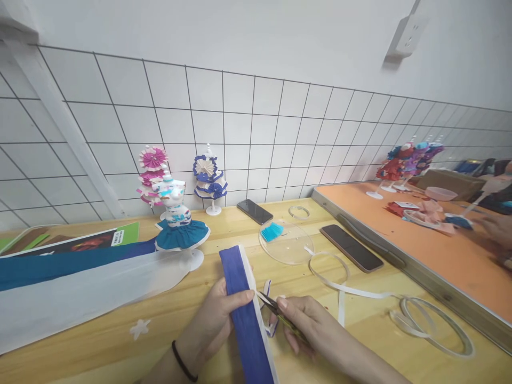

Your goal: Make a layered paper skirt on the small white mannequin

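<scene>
My left hand (pixel 214 314) is closed on a long purple-blue strip of crepe paper (pixel 244 309) with a white edge, thumb on top near that edge. Scissors (pixel 282 312) are in my right hand (pixel 306 322), their blades pointing at the white edge beside my left thumb. A narrow curled offcut (pixel 271 325) in white and purple hangs behind the blades. Up and to the left stands a small dress form (pixel 176 200) wearing a teal pleated skirt (pixel 183 234). My right fingers partly cover the scissor handles.
Long teal paper (pixel 76 261) and white paper (pixel 92 293) lie at left. Behind are decorated pink (pixel 152 170) and purple-white (pixel 210 176) forms. Rightward lie phones (pixel 254 211), a clear disc (pixel 294 248) and coiled white tape (pixel 436 325). A co-worker's hand (pixel 498 234) shows over the orange table (pixel 448 266).
</scene>
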### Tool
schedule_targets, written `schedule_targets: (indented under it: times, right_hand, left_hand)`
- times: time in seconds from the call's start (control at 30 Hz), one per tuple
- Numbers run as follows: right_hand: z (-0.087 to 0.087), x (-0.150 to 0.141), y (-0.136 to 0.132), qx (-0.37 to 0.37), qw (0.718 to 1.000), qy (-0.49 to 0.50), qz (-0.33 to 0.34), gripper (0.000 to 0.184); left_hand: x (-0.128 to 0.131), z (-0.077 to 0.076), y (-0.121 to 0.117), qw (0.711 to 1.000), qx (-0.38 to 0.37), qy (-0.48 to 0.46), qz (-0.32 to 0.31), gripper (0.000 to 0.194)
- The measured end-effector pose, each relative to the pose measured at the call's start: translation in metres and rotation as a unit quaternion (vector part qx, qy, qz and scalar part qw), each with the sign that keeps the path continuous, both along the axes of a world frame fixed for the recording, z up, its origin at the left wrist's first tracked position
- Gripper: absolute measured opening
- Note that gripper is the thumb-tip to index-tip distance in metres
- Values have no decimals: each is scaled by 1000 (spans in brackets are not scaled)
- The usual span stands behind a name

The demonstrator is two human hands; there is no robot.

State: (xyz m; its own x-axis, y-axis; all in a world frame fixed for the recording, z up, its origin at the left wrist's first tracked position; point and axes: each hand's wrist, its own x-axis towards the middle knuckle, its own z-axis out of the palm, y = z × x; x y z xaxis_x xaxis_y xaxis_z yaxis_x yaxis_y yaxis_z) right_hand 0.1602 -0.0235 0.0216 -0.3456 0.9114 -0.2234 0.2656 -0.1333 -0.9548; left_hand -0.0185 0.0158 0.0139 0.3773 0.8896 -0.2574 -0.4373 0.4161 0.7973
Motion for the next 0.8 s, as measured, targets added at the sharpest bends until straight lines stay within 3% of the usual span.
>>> schedule_targets:
  times: [0.13,0.33,0.57,0.8]
  right_hand:
    - [3,7,2,3,999,-32,19,57]
    - [4,7,0,147,975,-166,-11,56]
    - [-1,12,4,81,986,-145,9,61]
    - [-7,10,5,112,980,-164,21,58]
  left_hand:
    - [-1,-3,0,999,-3,-11,-33,21]
    - [0,-8,2,998,24,55,14,30]
    - [0,-6,1,997,26,74,-3,26]
    - [0,-14,5,995,41,89,6,22]
